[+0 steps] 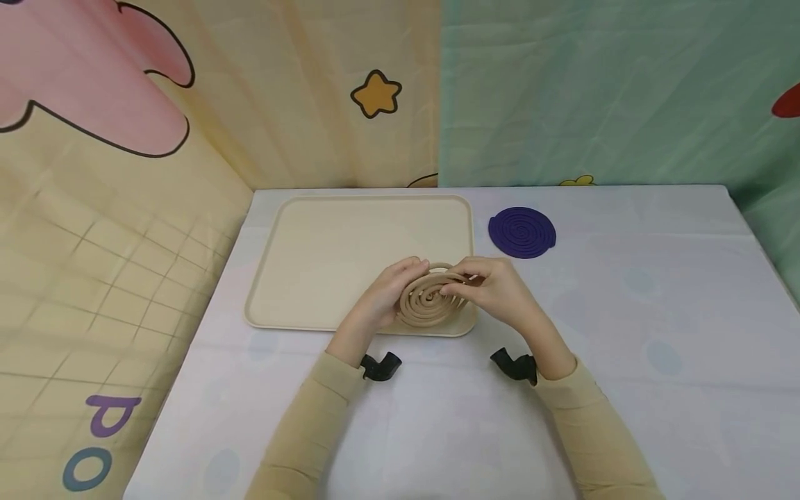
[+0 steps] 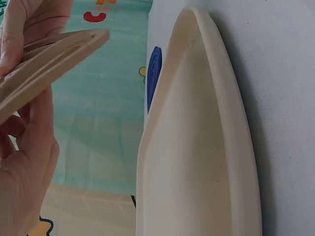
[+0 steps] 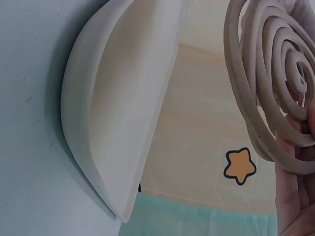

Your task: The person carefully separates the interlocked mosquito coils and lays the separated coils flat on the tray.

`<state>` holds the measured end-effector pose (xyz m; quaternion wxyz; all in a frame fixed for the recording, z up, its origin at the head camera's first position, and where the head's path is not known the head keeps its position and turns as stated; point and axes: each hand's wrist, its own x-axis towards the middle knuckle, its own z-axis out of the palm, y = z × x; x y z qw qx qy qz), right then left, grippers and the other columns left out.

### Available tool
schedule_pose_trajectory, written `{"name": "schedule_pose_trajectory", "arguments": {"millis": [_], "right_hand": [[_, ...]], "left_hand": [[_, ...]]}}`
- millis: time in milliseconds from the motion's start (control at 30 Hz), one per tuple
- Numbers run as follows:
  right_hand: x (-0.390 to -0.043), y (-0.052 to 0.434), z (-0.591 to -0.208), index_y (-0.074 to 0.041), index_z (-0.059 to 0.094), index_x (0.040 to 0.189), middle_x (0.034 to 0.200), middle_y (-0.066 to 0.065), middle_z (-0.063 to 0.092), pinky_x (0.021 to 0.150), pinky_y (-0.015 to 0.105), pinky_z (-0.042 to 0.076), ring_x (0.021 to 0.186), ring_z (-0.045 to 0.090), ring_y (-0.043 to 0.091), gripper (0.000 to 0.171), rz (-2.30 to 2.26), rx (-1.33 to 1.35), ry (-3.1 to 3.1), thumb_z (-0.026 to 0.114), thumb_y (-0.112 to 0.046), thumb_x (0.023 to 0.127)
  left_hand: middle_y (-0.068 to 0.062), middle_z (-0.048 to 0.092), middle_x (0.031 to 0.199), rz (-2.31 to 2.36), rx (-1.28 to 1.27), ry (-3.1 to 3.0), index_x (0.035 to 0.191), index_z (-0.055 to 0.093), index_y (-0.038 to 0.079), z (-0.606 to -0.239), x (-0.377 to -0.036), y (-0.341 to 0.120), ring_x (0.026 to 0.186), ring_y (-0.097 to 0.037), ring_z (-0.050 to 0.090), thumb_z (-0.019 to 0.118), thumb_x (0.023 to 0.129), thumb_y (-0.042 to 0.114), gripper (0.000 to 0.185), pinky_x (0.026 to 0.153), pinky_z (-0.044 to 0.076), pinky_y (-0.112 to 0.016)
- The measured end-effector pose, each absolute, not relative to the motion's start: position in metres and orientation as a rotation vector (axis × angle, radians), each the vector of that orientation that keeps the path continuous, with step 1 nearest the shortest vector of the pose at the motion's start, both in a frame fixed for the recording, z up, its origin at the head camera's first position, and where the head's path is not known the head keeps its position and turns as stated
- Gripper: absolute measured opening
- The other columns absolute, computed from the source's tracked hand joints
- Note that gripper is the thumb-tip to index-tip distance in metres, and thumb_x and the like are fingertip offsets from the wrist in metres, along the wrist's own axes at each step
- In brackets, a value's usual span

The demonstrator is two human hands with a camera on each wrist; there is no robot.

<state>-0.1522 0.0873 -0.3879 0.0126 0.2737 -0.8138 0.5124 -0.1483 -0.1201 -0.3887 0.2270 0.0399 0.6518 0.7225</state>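
A tan mosquito coil [image 1: 425, 305] is held tilted above the tray's near right corner. My left hand [image 1: 387, 292] grips its left edge. From the right side, my right hand [image 1: 500, 288] pinches the coil between thumb and fingers. Loops of the coil [image 3: 270, 64] stand partly apart in the right wrist view, with gaps between them. Seen nearly edge-on in the left wrist view, the coil [image 2: 59, 66] has fingers above and below it. A dark purple coil [image 1: 522, 232] lies flat on the table beyond my right hand.
A cream tray [image 1: 350, 257] with a raised rim lies on the table under and left of my hands. White patterned cloth [image 1: 625, 333] covers the table. Printed curtains [image 1: 562, 90] hang along the back and sides. Black wrist mounts [image 1: 515, 364] sit under both forearms.
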Motion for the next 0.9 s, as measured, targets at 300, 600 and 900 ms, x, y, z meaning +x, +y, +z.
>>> {"name": "schedule_pose_trajectory", "arguments": {"millis": [300,600,900], "right_hand": [[-0.158,0.090,-0.392,-0.004,0.071,0.097,0.085,0.005,0.062,0.071,0.021,0.055,0.079,0.060,0.010,0.021,1.830,0.597,-2.573,0.080,-0.016,0.082],[-0.168,0.090,-0.399,0.000,0.067,0.098,0.086,-0.008,0.071,0.073,0.020,0.057,0.080,0.068,0.004,0.017,2.284,0.375,-2.428,0.075,-0.008,0.086],[-0.168,0.090,-0.402,0.000,0.067,0.094,0.081,-0.010,0.071,0.070,0.022,0.056,0.076,0.068,0.005,0.016,2.313,0.432,-2.386,0.077,-0.008,0.084]], "left_hand": [[0.003,0.048,0.081,2.293,0.145,1.639,0.088,0.046,0.013,-0.395,-0.145,-0.119,0.066,-0.004,0.051,0.035,0.104,0.022,0.022,0.055,0.044,-0.013],[0.006,0.043,0.078,2.550,0.080,1.406,0.084,0.039,0.016,-0.407,-0.142,-0.110,0.067,-0.005,0.042,0.032,0.104,0.025,0.023,0.058,0.037,-0.014],[0.005,0.046,0.102,2.565,-0.002,1.344,0.098,0.048,0.019,-0.413,-0.141,-0.108,0.097,-0.009,0.046,0.030,0.104,0.031,0.021,0.090,0.040,-0.025]]}}
